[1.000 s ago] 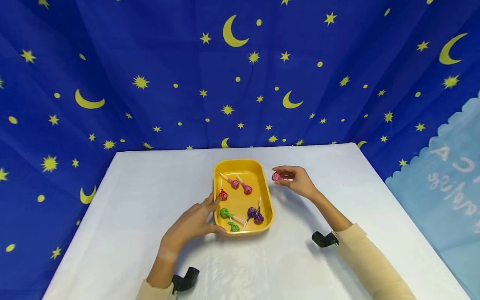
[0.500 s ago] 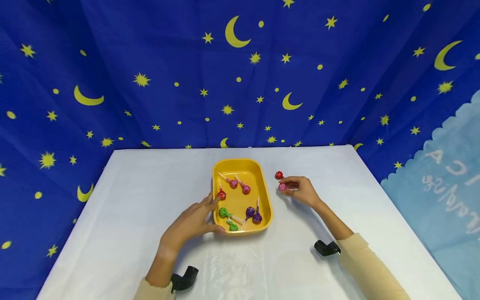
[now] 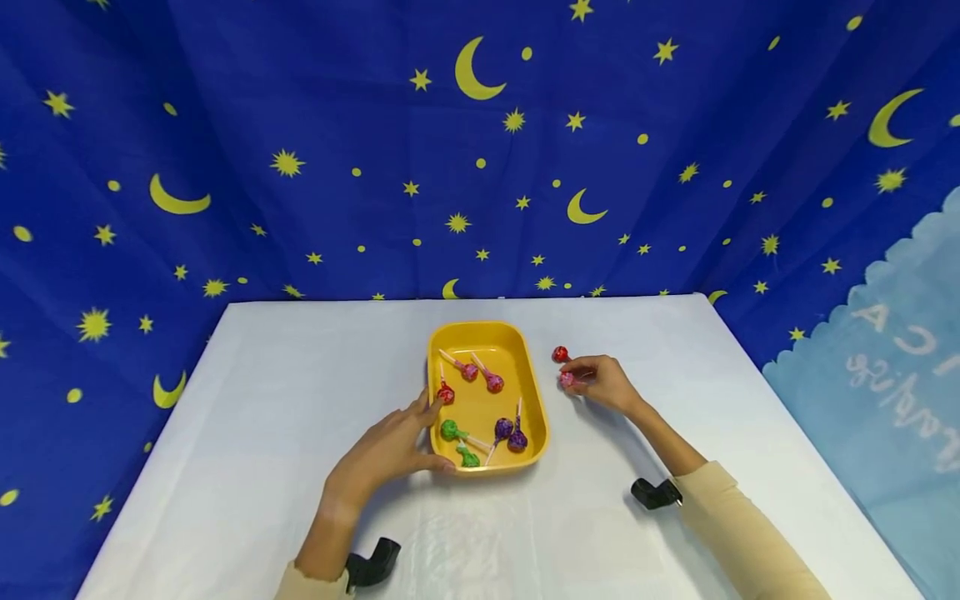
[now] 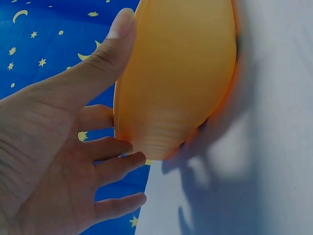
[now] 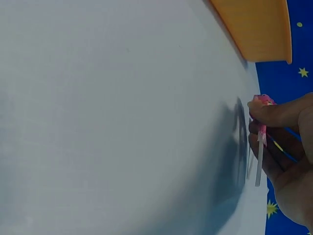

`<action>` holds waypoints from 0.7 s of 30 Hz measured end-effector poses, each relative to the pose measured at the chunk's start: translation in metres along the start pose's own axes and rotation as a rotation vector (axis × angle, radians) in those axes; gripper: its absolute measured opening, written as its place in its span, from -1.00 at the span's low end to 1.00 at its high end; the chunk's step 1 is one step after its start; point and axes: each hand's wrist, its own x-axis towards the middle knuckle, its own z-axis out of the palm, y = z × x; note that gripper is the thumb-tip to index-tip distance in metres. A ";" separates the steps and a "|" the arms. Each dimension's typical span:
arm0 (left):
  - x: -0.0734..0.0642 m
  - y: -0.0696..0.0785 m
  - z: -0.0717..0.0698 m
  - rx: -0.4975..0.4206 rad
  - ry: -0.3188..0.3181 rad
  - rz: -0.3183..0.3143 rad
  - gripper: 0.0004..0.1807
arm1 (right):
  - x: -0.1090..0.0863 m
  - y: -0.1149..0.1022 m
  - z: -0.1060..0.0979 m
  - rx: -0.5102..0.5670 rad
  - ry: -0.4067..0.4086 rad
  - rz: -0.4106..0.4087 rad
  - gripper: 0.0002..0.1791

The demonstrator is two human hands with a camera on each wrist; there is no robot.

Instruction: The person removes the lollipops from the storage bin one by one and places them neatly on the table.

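Observation:
A yellow tray sits on the white table. My left hand holds its near left corner, thumb at the near rim and index finger over the left rim. My right hand, right of the tray, pinches a pink lollipop by its wrapped head; its white stick hangs down in the right wrist view. Just beyond those fingers lies a red lollipop, its stick hidden by the hand. Inside the tray are pink lollipops, a red one near the left wall, green lollipops and purple lollipops.
The white table meets a blue star-and-moon cloth at the back. A light blue lettered panel hangs at the right. Black wrist mounts stick out inward from both forearms.
My right hand has moved slightly toward me and right with the pink lollipop, and the red lollipop behind it has come into sight. My left hand stays at the tray.

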 end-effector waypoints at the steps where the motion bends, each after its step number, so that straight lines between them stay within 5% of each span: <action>1: -0.001 0.000 0.000 0.004 -0.001 -0.004 0.06 | 0.000 0.000 0.001 0.007 -0.004 0.003 -0.67; 21: -0.001 0.000 -0.001 -0.011 -0.013 -0.012 0.09 | -0.003 0.004 0.003 0.013 0.016 0.034 -0.69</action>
